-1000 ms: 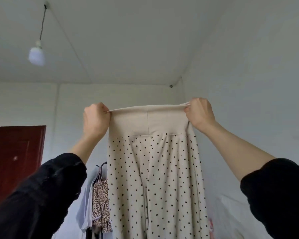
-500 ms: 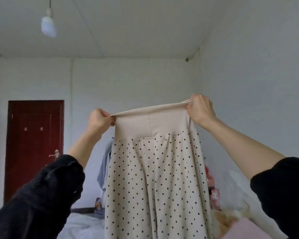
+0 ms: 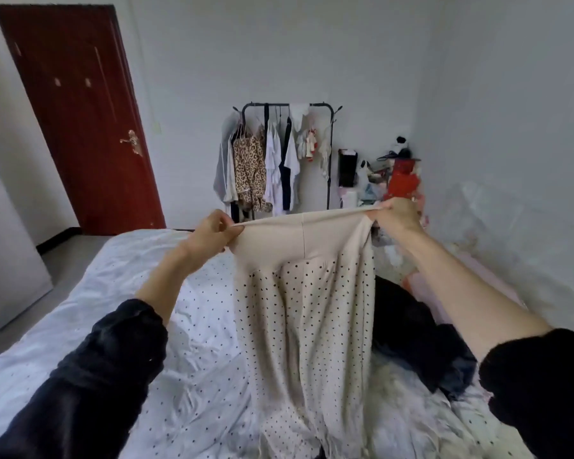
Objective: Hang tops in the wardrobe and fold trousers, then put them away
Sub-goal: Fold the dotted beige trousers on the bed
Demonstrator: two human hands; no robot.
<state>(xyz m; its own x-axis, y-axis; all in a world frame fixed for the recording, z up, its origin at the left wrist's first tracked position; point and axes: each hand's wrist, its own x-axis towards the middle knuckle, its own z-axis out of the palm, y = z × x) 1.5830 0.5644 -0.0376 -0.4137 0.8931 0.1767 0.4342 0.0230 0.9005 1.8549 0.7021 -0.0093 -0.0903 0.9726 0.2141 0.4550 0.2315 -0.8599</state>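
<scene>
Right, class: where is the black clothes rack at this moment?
In the head view, the black clothes rack stands against the far wall beyond the bed, right of the red door, with tops hanging on it.

I see the trousers [image 3: 304,313] hanging between my left hand [image 3: 209,235] and right hand [image 3: 396,217], their lower end lying on the bed [image 3: 186,326] near me. A dark garment [image 3: 408,329] lies on the bed to their right. Beyond the bed stands the clothes rack [image 3: 287,154], with the door [image 3: 80,120] far left.
</scene>
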